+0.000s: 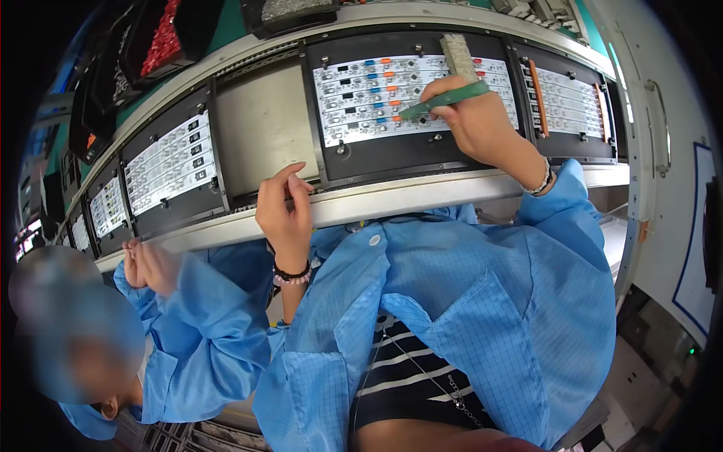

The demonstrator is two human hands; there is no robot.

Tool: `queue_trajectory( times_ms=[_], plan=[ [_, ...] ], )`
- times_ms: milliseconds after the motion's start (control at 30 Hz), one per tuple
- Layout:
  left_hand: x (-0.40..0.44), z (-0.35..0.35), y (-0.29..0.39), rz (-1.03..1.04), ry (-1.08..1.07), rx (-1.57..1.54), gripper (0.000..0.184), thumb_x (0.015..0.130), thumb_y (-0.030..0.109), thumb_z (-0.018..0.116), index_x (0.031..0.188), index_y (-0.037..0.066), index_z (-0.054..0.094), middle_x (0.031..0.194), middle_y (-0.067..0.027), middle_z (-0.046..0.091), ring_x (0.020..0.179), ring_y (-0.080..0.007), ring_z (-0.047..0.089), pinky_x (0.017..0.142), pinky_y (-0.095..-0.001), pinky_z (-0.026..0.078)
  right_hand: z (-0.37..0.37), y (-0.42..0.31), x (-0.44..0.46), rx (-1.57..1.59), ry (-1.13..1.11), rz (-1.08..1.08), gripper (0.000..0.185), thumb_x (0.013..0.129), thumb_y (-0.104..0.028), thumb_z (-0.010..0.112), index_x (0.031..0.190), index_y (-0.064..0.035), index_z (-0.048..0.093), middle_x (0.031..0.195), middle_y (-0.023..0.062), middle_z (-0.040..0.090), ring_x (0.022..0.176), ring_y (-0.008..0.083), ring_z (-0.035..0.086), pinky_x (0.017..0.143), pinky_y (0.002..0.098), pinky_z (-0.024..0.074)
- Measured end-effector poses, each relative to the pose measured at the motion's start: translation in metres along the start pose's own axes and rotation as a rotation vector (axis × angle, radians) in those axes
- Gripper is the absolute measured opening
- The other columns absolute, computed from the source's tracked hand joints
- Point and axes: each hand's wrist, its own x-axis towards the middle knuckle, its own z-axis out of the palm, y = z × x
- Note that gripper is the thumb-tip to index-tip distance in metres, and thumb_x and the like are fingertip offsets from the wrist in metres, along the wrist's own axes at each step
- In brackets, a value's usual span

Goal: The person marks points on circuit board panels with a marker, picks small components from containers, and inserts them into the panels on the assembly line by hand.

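My right hand (482, 124) holds green tweezers (448, 99) between thumb and fingers. Their tip points left, at an orange part in a lower row of the white circuit board panel (361, 134). Whether the tip touches that part, I cannot tell. Rows of small blue, orange, black and red parts run along the panel, which sits in a black carrier (392, 164). A greyish strip (457, 56) lies across the panel's upper edge, just above my right hand. My left hand (285, 211) is raised by the front rail, fingers loosely bent and apart, holding nothing.
A silver front rail (376, 197) borders the line. More carriers with boards stand to the left (172, 162) and right (570, 98). Behind are black bins, one with red parts (164, 41). At left, a co-worker in a blue smock (203, 324) has both hands near the rail.
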Motion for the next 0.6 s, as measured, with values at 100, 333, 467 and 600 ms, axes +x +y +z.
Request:
queue_trajectory(
  times_ms=[100,333,467,600],
  plan=[
    [0.001,-0.002,-0.002,0.017,-0.012,-0.004,0.015,0.095,-0.003,0.059,0.103,0.000,0.071,0.078,-0.0079,0.062,0.065,-0.0139,0.065,0.049,-0.0258,0.049,0.010,-0.001,0.011,-0.071,-0.130,0.048,0.020,0.101,-0.020,0.050,0.106,-0.0068,0.064,0.105,0.0109,0.067,0.085,0.0345,0.066,0.076,0.0410,0.0498],
    [0.001,-0.007,-0.005,0.046,-0.018,-0.006,0.015,0.093,-0.004,0.061,0.103,0.000,0.071,0.077,-0.0087,0.064,0.065,-0.0159,0.065,0.052,-0.0285,0.048,0.014,-0.012,0.035,-0.096,-0.090,-0.074,0.022,0.102,-0.026,0.052,0.109,-0.0088,0.063,0.092,0.0100,0.069,0.081,0.0329,0.067,0.072,0.0423,0.0505],
    [0.002,-0.010,-0.005,0.082,-0.017,0.010,0.014,0.092,-0.004,0.062,0.103,0.000,0.071,0.078,-0.0092,0.065,0.065,-0.0171,0.065,0.055,-0.0301,0.048,0.018,-0.003,0.040,-0.092,0.021,-0.053,0.026,0.098,-0.033,0.059,0.111,-0.0109,0.062,0.075,0.0116,0.067,0.071,0.0315,0.067,0.063,0.0425,0.0509],
    [0.003,-0.012,-0.006,0.085,-0.019,0.006,0.014,0.092,-0.004,0.062,0.103,0.001,0.071,0.077,-0.0088,0.065,0.064,-0.0172,0.065,0.056,-0.0303,0.048,0.013,0.001,0.033,-0.159,0.073,-0.087,0.023,0.098,-0.032,0.060,0.105,-0.0096,0.065,0.073,0.0118,0.066,0.071,0.0320,0.067,0.063,0.0423,0.0507]
  ],
)
